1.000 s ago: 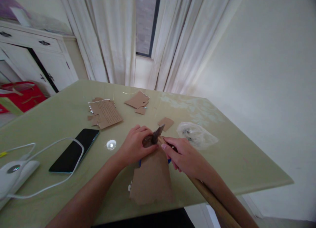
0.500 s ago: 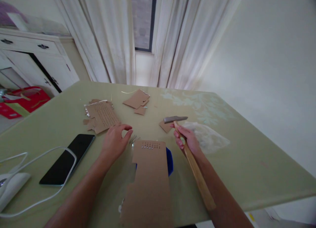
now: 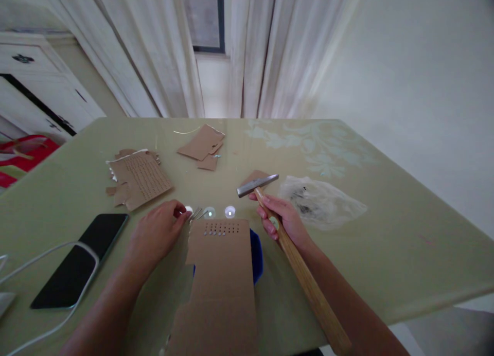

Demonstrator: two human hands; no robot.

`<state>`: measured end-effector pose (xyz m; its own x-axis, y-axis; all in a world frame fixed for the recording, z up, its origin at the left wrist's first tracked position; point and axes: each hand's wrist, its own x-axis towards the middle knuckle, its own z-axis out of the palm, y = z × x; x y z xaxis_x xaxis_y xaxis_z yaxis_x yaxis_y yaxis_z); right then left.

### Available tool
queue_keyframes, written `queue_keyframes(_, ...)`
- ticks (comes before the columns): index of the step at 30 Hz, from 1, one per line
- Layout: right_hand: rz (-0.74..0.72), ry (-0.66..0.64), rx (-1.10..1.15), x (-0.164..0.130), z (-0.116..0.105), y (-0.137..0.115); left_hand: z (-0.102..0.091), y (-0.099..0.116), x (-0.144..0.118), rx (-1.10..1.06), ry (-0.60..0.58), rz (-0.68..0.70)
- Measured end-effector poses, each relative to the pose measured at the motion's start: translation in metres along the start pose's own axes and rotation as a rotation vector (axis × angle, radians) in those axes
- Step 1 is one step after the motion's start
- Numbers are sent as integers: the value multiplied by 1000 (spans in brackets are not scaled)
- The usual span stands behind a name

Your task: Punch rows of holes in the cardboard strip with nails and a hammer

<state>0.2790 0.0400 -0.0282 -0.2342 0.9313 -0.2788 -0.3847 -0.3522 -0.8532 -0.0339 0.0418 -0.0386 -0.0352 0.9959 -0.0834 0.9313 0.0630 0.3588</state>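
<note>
The hammer (image 3: pixel 287 243) sits in the right hand (image 3: pixel 283 219), whose grip is closed around the wooden handle high up, just below the metal head (image 3: pixel 257 185); the rest of the handle trails back toward the person. With the weight up at the head, it probably feels top-heavy; it is stiff throughout, and a hold this near the head likely gives short, controlled taps rather than force. Just left of that grip lies the cardboard strip (image 3: pixel 222 279), flat on the tabletop (image 3: pixel 386 253), with a row of small nail heads (image 3: pixel 218 230) across its far end and a blue object (image 3: pixel 257 253) showing from under its right edge. The cardboard looks light and bendable, easily shifted. At the strip's far left corner the left hand (image 3: pixel 156 232) rests, its fingers pinched on a few thin nails (image 3: pixel 196 213), which are small and probably slippery. Beyond the right grip lies a clear plastic bag (image 3: pixel 320 204); left of the left hand are cardboard scraps (image 3: pixel 137 178) and a phone (image 3: pixel 79 261).
</note>
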Motion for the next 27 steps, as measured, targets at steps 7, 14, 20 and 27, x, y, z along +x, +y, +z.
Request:
queue_keyframes(7, 11, 1, -10, 1, 0, 1, 2, -1, 2, -14, -14, 23)
queue_keyframes(14, 5, 10, -47, 0, 1, 1, 1, 3, 0, 69, 22, 28)
queue_keyframes(20, -9, -11, -73, 4, 0, 4, 6, 1, -2, 223, 60, 94)
queue_keyframes(27, 0, -98, -149, 2, -1, 6, -1, 9, -1, -44, 217, 28)
